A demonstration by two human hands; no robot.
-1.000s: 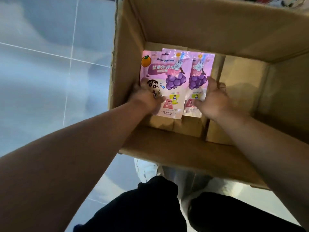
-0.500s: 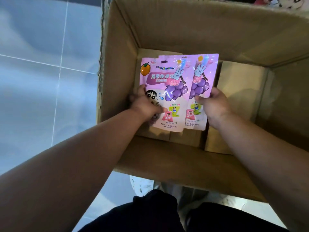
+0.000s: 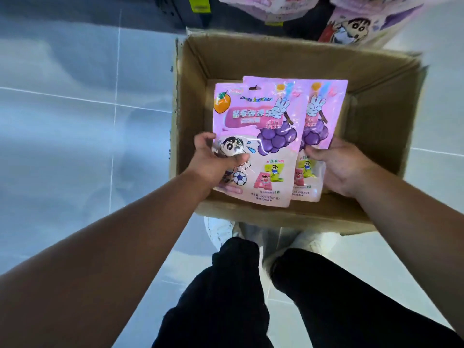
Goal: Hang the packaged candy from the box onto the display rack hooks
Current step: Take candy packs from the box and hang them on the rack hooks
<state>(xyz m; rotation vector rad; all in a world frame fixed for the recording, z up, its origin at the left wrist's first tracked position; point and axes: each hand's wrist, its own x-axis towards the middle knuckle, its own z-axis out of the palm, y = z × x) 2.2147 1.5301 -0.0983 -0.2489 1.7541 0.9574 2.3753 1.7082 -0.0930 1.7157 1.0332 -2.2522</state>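
Observation:
An open cardboard box [image 3: 190, 79] stands on the floor in front of me. Above it I hold a fanned stack of pink candy packs [image 3: 253, 116] printed with grapes and a cartoon boy. My left hand [image 3: 216, 159] grips the stack's left lower edge, thumb across the front pack. My right hand [image 3: 339, 167] pinches the right lower edge of the rear pack [image 3: 324, 101], fingers behind it. A hang hole shows at the front pack's top. The box floor beneath the packs is mostly hidden.
Hanging pink candy packs [image 3: 351, 23] on the display rack show at the top edge, above the box's far wall. A dark rack base [image 3: 175, 11] sits at top centre. Grey floor tiles [image 3: 75, 121] spread to the left. My legs and white shoes [image 3: 221, 232] stand just behind the box.
Both hands have lifted the stack of packs up out of the box toward me. The view has pulled back, so the rack's hanging packs now show at the top.

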